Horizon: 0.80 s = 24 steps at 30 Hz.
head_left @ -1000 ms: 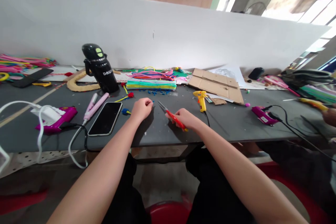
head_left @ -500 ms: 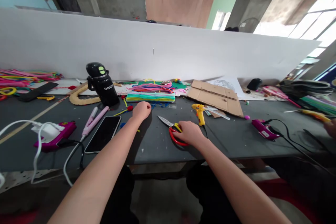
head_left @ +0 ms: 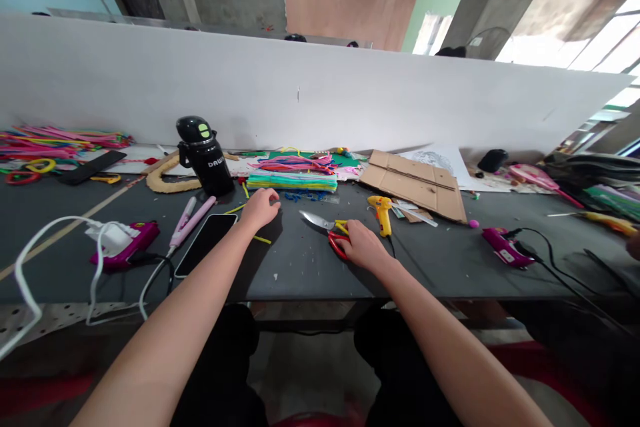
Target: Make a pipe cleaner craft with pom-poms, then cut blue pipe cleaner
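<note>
My right hand (head_left: 367, 245) is wrapped over the red-and-yellow handles of a pair of scissors (head_left: 316, 219). Their blades lie low over the table and point left. My left hand (head_left: 261, 207) hovers over the table just in front of a bundle of green and yellow pipe cleaners (head_left: 293, 182). Its fingers are loosely bent and apart, with nothing visible between them. A yellow pipe cleaner piece (head_left: 262, 239) pokes out beside my left wrist. Small blue bits (head_left: 305, 196) are scattered before the bundle. A yellow glue gun (head_left: 383, 215) stands beyond my right hand.
To the left are a phone (head_left: 203, 247), a pink hair straightener (head_left: 193, 220), a black bottle (head_left: 206, 157) and a purple power strip (head_left: 127, 247) with cables. Folded cardboard (head_left: 415, 185) lies at the back right. A white partition (head_left: 300, 100) runs behind the table.
My left hand has shifted slightly left and its closed fingers have loosened. The scissors remain in my right hand, their handles drawn closer together. The view has shifted slightly.
</note>
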### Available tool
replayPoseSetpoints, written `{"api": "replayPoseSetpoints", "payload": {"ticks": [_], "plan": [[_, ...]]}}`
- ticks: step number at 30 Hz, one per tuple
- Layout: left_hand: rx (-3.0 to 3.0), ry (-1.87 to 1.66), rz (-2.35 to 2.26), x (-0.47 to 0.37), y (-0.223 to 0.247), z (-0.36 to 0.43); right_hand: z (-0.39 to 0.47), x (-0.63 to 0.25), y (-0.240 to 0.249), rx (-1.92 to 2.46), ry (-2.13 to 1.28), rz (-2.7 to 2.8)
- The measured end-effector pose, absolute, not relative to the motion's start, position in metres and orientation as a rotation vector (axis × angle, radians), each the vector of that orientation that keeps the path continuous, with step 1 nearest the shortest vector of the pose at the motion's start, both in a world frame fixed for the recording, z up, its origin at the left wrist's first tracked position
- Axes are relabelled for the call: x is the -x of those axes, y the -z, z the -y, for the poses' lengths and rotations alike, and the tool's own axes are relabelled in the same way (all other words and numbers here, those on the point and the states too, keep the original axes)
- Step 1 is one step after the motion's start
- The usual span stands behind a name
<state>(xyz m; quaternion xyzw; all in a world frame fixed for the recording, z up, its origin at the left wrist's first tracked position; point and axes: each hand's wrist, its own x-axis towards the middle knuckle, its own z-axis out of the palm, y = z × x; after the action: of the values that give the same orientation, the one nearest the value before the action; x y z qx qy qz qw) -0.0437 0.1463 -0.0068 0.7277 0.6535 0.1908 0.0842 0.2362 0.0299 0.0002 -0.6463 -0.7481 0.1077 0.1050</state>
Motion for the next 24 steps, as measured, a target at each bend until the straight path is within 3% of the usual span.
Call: {"api": "replayPoseSetpoints", "payload": {"ticks": [9, 24], "plan": [[-2.373, -0.493, -1.642, -0.012, 0.016, -0.178, -0.041, -0.255, 0.021, 1.852, -0.538, 1.593], [-2.367, -0.518, -1.592, -0.035, 0.020, -0.191, -0.045, -0.266, 0.024, 1.881, -0.612, 1.647]]}}
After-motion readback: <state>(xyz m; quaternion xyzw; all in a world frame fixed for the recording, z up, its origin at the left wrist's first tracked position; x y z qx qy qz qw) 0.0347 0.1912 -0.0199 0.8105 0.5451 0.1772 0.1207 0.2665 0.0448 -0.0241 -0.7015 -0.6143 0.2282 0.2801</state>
